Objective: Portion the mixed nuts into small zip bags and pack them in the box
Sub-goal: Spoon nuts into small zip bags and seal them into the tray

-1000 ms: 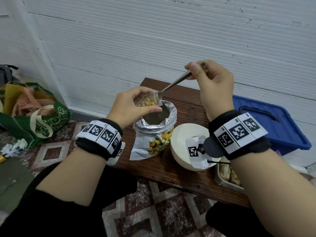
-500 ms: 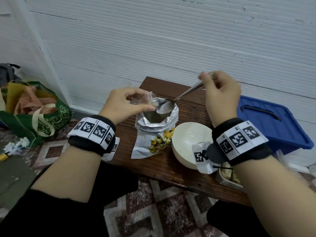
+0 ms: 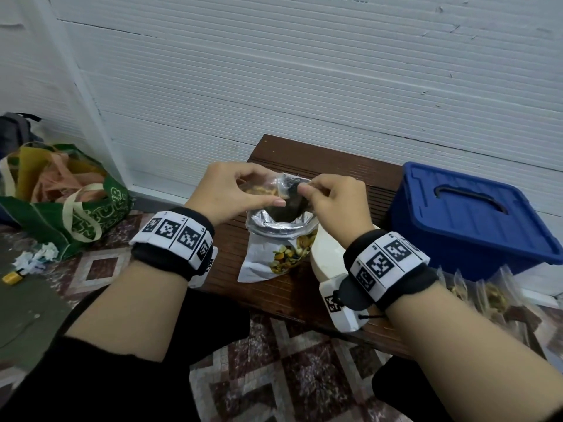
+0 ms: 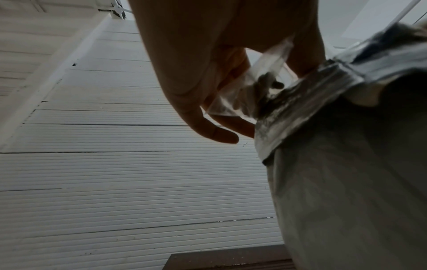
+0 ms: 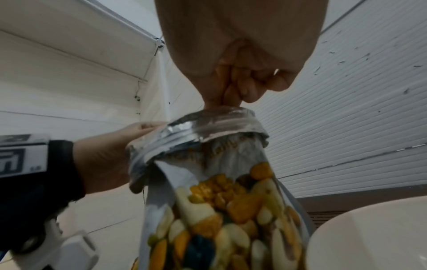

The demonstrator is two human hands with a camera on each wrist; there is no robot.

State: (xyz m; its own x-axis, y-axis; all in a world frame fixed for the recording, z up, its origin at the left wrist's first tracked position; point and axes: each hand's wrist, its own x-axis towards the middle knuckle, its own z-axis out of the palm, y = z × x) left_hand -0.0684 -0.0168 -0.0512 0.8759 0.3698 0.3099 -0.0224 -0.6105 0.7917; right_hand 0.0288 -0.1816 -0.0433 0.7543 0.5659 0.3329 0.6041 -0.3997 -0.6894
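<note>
Left grip (image 3: 234,190) and right grip (image 3: 332,197) both pinch the small zip bag (image 3: 265,190) of nuts, fingers clamped on its top edge, directly above the open foil nut pouch (image 3: 280,239) standing on the tabletop (image 3: 335,166). White bowl (image 3: 326,257) at pouch's 3 o'clock; blue box (image 3: 469,220) beyond, lid on.

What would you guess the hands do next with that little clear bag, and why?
Probably press the zip strip closed along the top. Both the left hand and the right hand pinch the small zip bag by its upper edge, above the open foil nut pouch. The bag already holds nuts, and neither hand holds a spoon, so sealing looks like the likely step.
</note>
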